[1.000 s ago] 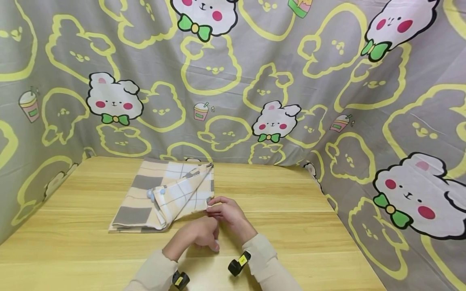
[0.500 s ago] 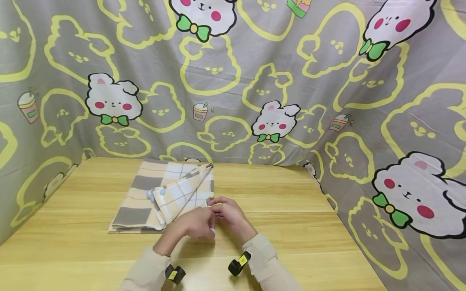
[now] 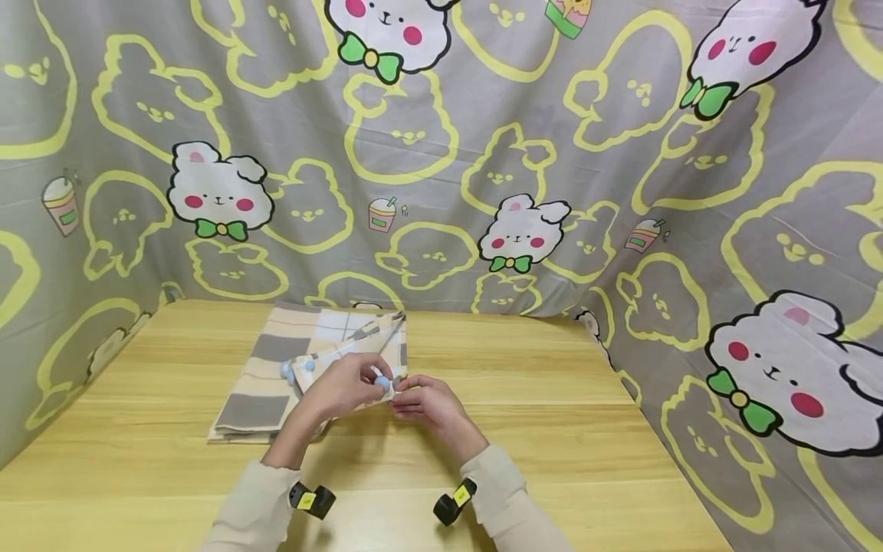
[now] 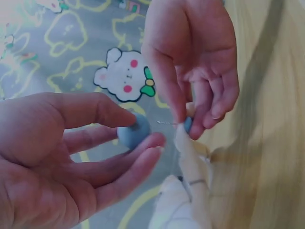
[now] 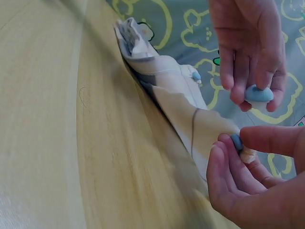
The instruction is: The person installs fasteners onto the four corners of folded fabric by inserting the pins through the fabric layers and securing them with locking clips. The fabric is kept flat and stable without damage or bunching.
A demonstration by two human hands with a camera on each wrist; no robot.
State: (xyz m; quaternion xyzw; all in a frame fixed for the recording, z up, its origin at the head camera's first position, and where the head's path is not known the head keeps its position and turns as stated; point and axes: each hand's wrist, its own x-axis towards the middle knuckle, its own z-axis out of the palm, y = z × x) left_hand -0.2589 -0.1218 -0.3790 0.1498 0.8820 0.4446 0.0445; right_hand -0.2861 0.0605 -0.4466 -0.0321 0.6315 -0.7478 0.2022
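A folded plaid cloth (image 3: 258,376) lies on the table, with one corner layer turned over and several blue fastener knobs (image 3: 309,366) on it. My left hand (image 3: 345,383) pinches a blue rounded cap (image 4: 132,132) with a pale underside, just above the cloth's near right corner. Facing it, my right hand (image 3: 433,404) pinches the cloth edge together with a small blue pin base (image 5: 236,142). From that edge a thin spiral metal pin (image 4: 166,123) sticks out toward the cap. A small gap separates cap and pin tip.
The wooden table (image 3: 552,429) extends around the cloth. A grey cartoon-print curtain (image 3: 428,184) hangs behind and along both sides. A black camera strap is on each wrist, with the left camera (image 3: 313,500) above the table.
My left hand has moved up and left from beside the right hand, over the cloth corner, turning so the blue cap shows. The right hand stays nearly where it was, gripping the edge.
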